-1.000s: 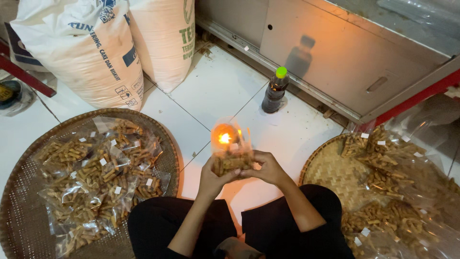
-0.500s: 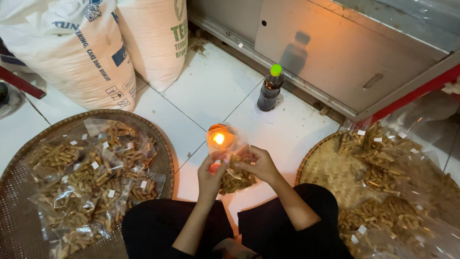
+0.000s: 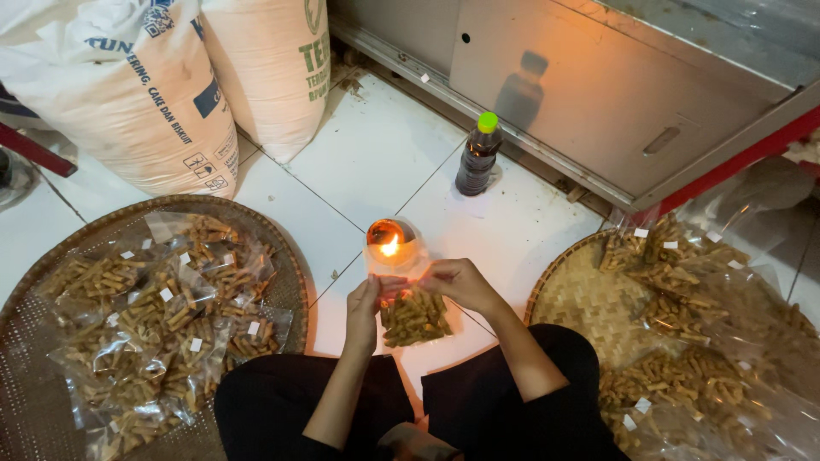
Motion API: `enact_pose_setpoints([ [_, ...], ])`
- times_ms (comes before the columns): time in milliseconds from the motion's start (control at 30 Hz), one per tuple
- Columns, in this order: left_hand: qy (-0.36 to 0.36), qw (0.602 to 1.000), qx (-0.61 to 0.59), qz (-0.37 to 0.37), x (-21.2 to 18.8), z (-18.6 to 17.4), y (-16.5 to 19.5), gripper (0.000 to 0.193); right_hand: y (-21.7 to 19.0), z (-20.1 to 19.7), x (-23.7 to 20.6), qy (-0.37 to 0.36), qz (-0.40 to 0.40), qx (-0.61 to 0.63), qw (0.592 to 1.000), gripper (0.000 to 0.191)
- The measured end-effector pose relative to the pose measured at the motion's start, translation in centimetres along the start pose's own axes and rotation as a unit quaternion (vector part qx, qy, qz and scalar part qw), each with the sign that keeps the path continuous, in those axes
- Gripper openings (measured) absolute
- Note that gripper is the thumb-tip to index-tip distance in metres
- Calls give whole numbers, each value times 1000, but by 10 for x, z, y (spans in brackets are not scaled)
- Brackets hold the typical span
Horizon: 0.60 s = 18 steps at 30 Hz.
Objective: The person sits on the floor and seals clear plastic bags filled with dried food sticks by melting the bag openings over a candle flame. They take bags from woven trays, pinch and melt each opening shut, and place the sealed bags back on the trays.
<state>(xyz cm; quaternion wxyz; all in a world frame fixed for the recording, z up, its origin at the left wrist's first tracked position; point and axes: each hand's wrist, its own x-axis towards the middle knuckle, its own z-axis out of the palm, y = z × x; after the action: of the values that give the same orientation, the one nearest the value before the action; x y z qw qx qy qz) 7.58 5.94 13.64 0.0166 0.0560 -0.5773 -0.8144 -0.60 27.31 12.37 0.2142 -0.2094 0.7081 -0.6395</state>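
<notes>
I sit on a white tiled floor with a clear plastic bag of golden stick snacks (image 3: 415, 318) held in front of me. My left hand (image 3: 366, 309) grips the bag's left side. My right hand (image 3: 456, 280) pinches its top edge. The bag's top sits right beside a small lit flame in a round holder (image 3: 389, 239) on the floor.
A woven tray (image 3: 282, 256) at the left holds several filled snack bags. Another woven tray (image 3: 568, 299) at the right holds more bags. A dark bottle with a green cap (image 3: 478, 155) stands by a metal cabinet (image 3: 598, 94). Two large white sacks (image 3: 137, 94) lean at the back left.
The snack bag has come down from in front of the flame to a lower spot just before it, and both hands have shifted along its top edge.
</notes>
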Motion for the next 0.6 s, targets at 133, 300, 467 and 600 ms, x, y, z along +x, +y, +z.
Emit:
enact_pose_setpoints([
  [133,30,998,-5,-46,-1,-6,7,52,-6,2,3,9,-20,28,999,18],
  [300,20,1000,3,-6,-3,-10,16,38,-13,5,8,20,20,30,999,23],
  [467,8,998,43,41,-5,-21,16,30,-18,3,8,-30,-8,23,999,33],
  [600,20,997,25,71,-8,-29,1,27,-23,5,7,-17,2,52,999,30],
])
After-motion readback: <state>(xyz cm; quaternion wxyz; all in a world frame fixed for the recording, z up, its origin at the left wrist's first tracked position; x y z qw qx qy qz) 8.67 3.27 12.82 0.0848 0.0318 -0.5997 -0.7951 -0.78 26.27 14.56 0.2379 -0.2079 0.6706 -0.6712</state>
